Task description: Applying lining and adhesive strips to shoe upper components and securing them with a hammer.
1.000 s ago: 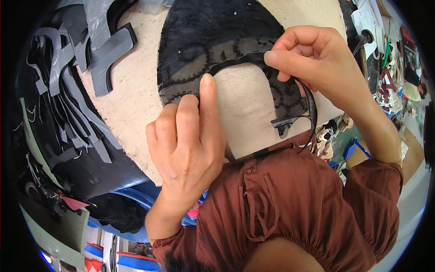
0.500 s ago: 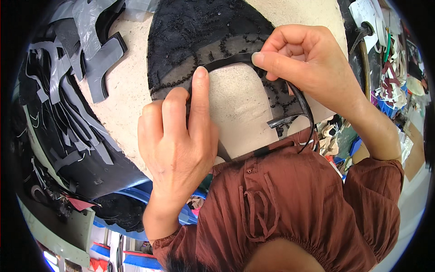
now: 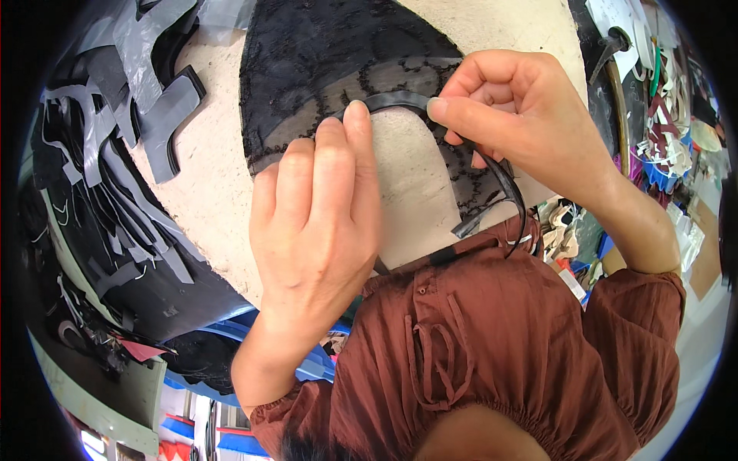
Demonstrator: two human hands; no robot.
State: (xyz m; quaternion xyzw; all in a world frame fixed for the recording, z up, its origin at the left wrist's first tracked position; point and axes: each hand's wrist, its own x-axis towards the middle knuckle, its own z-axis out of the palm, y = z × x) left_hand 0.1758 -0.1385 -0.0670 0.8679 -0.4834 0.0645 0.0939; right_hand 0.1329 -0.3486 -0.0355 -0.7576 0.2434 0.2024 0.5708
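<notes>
left hand (image 3: 319, 223) fingertips slid further up the black strip (image 3: 396, 100) on the lace piece (image 3: 323, 61), pressing flat; right hand (image 3: 511, 115) still pinches it closer, binding progressing.

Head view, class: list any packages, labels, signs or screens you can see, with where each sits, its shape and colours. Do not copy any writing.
None can be made out as a package, label, sign or screen.
The right edge holds a heap of mixed coloured scraps, too small to tell whether any is a package.
At the middle both hands press a black strip onto black lace fabric.
</notes>
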